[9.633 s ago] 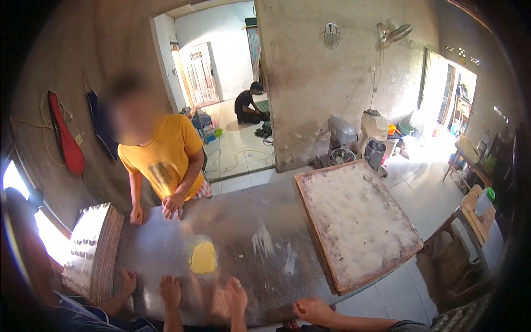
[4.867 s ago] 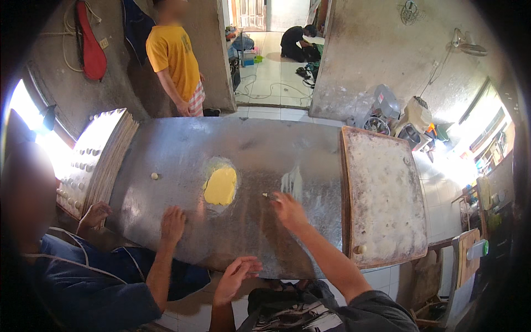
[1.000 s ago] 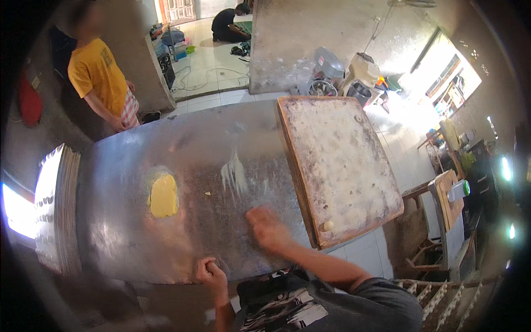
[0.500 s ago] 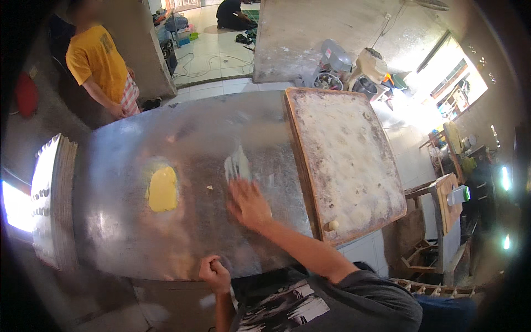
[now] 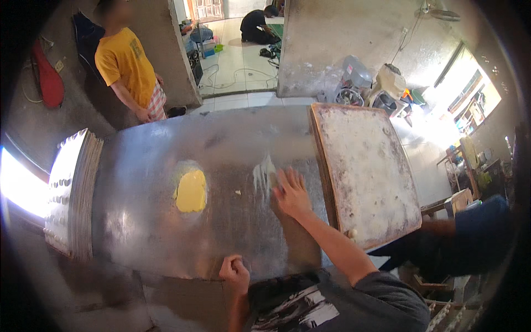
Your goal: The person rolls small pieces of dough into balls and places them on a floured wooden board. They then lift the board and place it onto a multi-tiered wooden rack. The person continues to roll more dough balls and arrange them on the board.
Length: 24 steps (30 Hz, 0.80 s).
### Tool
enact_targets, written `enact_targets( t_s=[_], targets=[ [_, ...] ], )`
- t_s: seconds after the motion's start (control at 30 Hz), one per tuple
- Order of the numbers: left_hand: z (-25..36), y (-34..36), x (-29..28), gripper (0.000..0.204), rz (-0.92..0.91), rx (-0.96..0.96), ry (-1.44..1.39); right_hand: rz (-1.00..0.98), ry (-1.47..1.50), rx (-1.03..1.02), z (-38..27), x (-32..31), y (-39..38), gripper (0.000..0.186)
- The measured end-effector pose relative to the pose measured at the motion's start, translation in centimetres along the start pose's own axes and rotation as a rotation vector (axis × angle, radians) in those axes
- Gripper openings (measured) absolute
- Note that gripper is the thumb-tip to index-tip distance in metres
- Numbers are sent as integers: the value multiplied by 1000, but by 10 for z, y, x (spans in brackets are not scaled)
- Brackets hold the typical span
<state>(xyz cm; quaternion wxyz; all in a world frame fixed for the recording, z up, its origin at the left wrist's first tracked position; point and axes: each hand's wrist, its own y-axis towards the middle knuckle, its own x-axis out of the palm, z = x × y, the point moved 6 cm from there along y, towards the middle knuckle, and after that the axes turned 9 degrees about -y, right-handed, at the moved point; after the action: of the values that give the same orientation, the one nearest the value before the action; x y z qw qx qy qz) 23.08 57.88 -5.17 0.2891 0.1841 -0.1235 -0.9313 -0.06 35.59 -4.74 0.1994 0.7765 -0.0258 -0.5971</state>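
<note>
My right hand [image 5: 293, 193] reaches over the dark metal tabletop [image 5: 149, 238] with its fingers spread, holding nothing. It is just right of a whitish greasy smear [image 5: 264, 174]. Close to the near edge of the table, my left hand [image 5: 235, 271] is curled into a fist, and nothing shows in it. A thick yellow spread that looks like margarine [image 5: 191, 192] lies left of the smear. Between the two is a small pale crumb [image 5: 238, 192].
A wood-rimmed, floury board [image 5: 376, 171] lies at the right, with a small pale ball [image 5: 352, 233] near its front corner. Stacked metal trays [image 5: 72, 193] stand at the left end. A person in yellow [image 5: 130, 66] stands beyond the far left; a dark-blue-clothed person [image 5: 481, 238] is at right.
My right hand has moved from the smear's lower end to its right side. My left hand stays fisted near the table edge. Someone in dark blue has come into view at the right.
</note>
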Motion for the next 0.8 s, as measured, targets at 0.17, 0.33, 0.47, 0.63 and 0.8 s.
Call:
enact_targets(
  t_s=[0.17,0.33,0.47,0.63,0.8],
  targets=[
    [-4,6,4,13,18,58,-39,-102,484,241,-14,-15,-8,56],
    [-6,6,8,15,8,34,-54,-179,432,360,27,-31,-25,45],
    [0,15,24,17,-8,212,-19,-325,131,117,-6,-1,-30,40],
    [-17,9,25,18,-74,49,-42,109,455,59,19,-149,-3,17],
    [-23,13,35,17,-207,-179,-369,693,339,-92,50,-388,-65,23]
  ],
)
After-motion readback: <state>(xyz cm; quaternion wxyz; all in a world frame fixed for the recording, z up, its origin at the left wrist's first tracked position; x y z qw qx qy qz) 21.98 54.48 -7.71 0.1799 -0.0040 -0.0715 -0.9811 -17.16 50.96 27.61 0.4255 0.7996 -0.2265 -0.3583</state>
